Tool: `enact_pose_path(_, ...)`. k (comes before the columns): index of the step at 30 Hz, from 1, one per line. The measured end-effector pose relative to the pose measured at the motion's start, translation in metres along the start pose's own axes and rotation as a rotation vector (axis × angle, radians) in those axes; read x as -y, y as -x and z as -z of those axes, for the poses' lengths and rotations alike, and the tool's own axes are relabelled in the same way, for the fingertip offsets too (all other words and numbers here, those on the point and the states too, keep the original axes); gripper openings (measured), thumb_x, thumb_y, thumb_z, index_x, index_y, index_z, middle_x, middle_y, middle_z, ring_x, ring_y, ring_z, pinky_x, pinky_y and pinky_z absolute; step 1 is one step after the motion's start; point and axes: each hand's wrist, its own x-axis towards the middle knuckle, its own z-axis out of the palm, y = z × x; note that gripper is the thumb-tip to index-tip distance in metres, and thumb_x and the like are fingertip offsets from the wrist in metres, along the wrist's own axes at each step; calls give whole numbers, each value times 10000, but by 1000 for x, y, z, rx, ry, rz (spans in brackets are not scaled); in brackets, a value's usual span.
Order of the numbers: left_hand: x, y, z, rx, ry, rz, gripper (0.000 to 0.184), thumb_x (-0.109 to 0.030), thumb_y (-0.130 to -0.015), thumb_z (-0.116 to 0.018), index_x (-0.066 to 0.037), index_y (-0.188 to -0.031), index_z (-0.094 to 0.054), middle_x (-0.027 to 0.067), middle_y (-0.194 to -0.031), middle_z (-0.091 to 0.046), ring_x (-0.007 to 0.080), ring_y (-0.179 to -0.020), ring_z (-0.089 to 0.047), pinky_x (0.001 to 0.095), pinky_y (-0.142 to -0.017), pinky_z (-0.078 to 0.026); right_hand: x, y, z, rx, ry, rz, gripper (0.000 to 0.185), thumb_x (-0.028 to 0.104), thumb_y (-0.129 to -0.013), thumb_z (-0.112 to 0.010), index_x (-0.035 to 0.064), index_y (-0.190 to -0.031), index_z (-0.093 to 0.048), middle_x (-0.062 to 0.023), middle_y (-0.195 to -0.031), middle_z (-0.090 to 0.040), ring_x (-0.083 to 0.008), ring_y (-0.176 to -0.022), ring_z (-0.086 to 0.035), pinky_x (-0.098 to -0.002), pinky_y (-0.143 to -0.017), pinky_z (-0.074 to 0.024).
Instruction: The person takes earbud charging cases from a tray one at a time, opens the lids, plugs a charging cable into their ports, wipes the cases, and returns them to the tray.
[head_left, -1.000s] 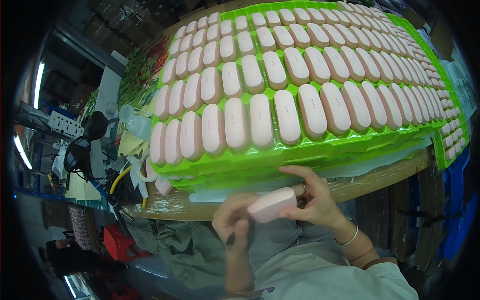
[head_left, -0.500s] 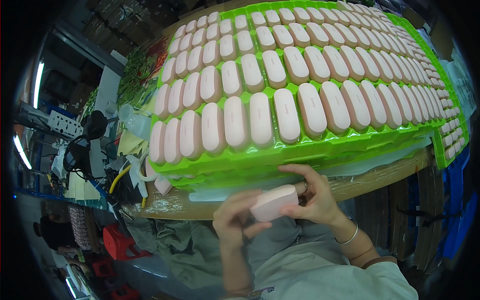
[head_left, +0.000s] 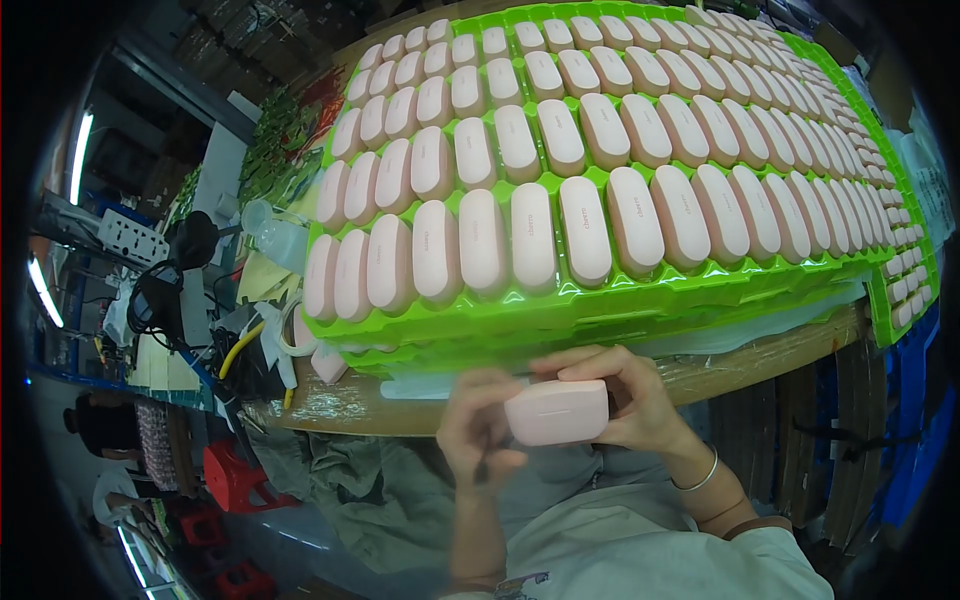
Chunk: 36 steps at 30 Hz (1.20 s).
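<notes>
A pale pink rounded case point(head_left: 557, 414) is held in front of the body, its long side with a thin slot mark facing the camera. My right hand point(head_left: 640, 402) grips its right end, fingers over the top. My left hand point(head_left: 480, 425) is at its left end, fingers curled and somewhat blurred; whether it bears on the case is hard to tell. Just beyond the hands, a green tray point(head_left: 450, 331) holds rows of similar pink cases point(head_left: 585, 232), standing with small lettering on their upper faces.
The wooden table edge point(head_left: 780, 352) runs beneath the stacked trays. At the left are a power strip point(head_left: 133, 238), a clear plastic cup point(head_left: 275, 235), cables and a yellow tube point(head_left: 240, 350). Red stools point(head_left: 235, 478) and people point(head_left: 105, 425) are in the left background.
The case has turned so its slotted long side faces the camera. My right fingers have moved over its top. The view has shifted slightly, and another person shows at the lower left.
</notes>
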Motion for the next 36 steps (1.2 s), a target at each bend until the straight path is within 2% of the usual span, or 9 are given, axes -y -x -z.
enact_pose_path(4, -12, 2, -7, 5, 16, 285, 443, -143, -684, -713, 14, -1035, -494, 131, -1020, -532, 189, -887, -556, 273, -721, -462, -1, 3, 1, 26, -4, 33, 386, 46, -663, -695, 36, -987, -486, -189, -1098, -531, -265, -1024, -524, -347, -844, -443)
enact_pose_path(12, -20, 6, -18, 142, 86, 304, 762, -37, -568, -773, -35, -1186, -328, 148, -997, -550, 241, -929, -562, 344, -773, -495, 0, 1, 2, 10, -142, 16, 425, 16, -648, -700, 28, -985, -441, -237, -1117, -500, -285, -1056, -498, -362, -873, -422)
enact_pose_path(15, -21, 8, -13, 82, 200, 319, 769, -67, -580, -773, -37, -1195, -312, 115, -907, -573, 176, -845, -575, 272, -678, -499, 0, 1, 2, 9, -146, 18, 452, 6, -638, -709, 29, -987, -421, -240, -1111, -501, -285, -1065, -491, -366, -875, -419)
enact_pose_path(21, -19, 10, 19, -327, -441, 9, 351, -137, -622, -750, -28, -908, -581, 34, -691, -565, 61, -562, -470, 146, -509, -347, 2, -1, -1, -31, -73, 70, 525, -14, -619, -718, 33, -1022, -384, -211, -1064, -530, -262, -1031, -515, -344, -866, -422)
enact_pose_path(23, -29, 6, 30, -204, -909, -64, 180, -118, -625, -725, -54, -762, -626, 38, -689, -579, 106, -516, -506, 182, -488, -391, 6, -1, -2, -82, 7, 38, 519, -24, -614, -714, 36, -1017, -394, -204, -1070, -525, -258, -1015, -521, -342, -853, -428)
enact_pose_path(24, -29, 2, 28, -207, -910, -62, 180, -118, -625, -725, -54, -762, -626, 38, -689, -579, 106, -516, -506, 182, -488, -391, 5, -1, 0, -79, 7, 36, 519, -24, -614, -714, 36, -1017, -394, -204, -1070, -525, -258, -1015, -521, -342, -853, -428)
enact_pose_path(26, -23, -7, 18, 143, -1117, -288, 226, -100, -616, -697, -88, -830, -625, 37, -734, -591, 154, -541, -539, 240, -484, -429, 3, 0, 3, -11, 156, 112, 520, -23, -609, -719, 43, -1015, -402, -203, -1088, -514, -257, -1016, -520, -344, -845, -431)
enact_pose_path(30, -26, -9, 13, 336, -1344, -208, 198, -154, -624, -670, -102, -794, -582, 4, -887, -590, 156, -595, -562, 284, -504, -447, 0, 1, 1, -65, 136, 130, 507, -15, -609, -723, 50, -1002, -409, -207, -1086, -513, -252, -1001, -529, -335, -826, -442)
enact_pose_path(36, -40, -11, 23, 445, -1439, -79, 272, -124, -616, -680, -71, -840, -536, 55, -831, -513, 242, -714, -520, 345, -555, -424, 1, -1, -1, -79, 180, 207, 488, 9, -613, -733, 58, -973, -407, -213, -1063, -522, -246, -973, -544, -317, -779, -467)
